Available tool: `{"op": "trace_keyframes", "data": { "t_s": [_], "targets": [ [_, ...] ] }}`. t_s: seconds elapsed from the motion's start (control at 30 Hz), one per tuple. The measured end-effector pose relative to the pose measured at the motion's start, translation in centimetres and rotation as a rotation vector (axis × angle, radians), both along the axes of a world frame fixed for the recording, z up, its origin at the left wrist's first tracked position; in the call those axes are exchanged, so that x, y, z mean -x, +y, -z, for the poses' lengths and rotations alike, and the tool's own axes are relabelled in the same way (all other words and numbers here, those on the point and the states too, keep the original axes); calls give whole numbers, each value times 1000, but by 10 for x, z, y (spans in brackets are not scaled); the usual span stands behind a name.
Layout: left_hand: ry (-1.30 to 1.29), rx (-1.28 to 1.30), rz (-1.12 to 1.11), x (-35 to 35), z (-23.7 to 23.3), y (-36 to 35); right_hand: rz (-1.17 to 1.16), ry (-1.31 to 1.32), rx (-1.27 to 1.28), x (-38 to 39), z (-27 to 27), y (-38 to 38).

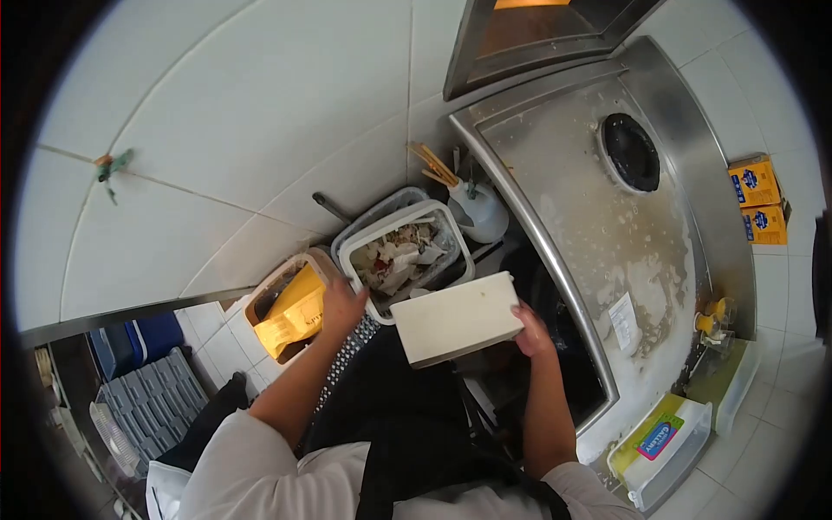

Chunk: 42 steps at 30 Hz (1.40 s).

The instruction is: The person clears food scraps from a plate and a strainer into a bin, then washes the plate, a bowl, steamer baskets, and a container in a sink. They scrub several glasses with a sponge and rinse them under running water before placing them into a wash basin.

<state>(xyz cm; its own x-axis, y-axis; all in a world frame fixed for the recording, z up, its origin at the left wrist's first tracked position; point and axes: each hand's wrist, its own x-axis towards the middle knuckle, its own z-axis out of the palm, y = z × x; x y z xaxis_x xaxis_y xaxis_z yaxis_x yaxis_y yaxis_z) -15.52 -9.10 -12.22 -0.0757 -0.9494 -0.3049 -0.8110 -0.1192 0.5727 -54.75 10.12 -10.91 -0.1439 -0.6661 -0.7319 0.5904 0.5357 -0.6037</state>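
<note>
My right hand (531, 334) grips the right end of a cream rectangular container (455, 319), tilted over the near right side of a white waste bin (350, 256). One broad flat face of the container is turned towards me; its opening is hidden. Inside the bin lie food scraps and crumpled white paper (403, 270). My left hand (345, 305) is closed at the bin's left rim, the thumb towards the inside; its fingertips are partly hidden. Left of that hand stands a brown bin (251, 305) with a yellow bag (295, 314) in it.
To the right is a wet steel sink top (563, 173) with a black round piece (631, 152) and a paper slip (622, 321). A white jug (479, 212) with wooden sticks stands behind the bin. Clear tubs (659, 455) and grey crates (156, 407) flank me.
</note>
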Motion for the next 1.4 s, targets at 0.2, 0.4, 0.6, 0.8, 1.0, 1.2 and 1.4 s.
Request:
{"op": "trace_keyframes", "data": {
  "t_s": [0.2,0.4,0.6,0.8,1.0,1.2,1.4],
  "targets": [
    [-174,56,-99,25,64,-58,144,-71,72,13,0,69],
    [-201,-88,-19,1,121,-89,261,-105,94,25,9,117],
    [-185,-434,-64,-5,86,-139,296,-109,96,24,-2,126],
    [-332,183,-267,-11,118,-102,317,-57,160,24,-8,120],
    [60,182,637,71,45,11,383,-101,201,4,-35,118],
    [215,-94,410,86,58,0,337,46,273,-17,-82,123],
    [252,-143,76,66,58,-53,359,45,314,-21,-102,142]
  ]
}}
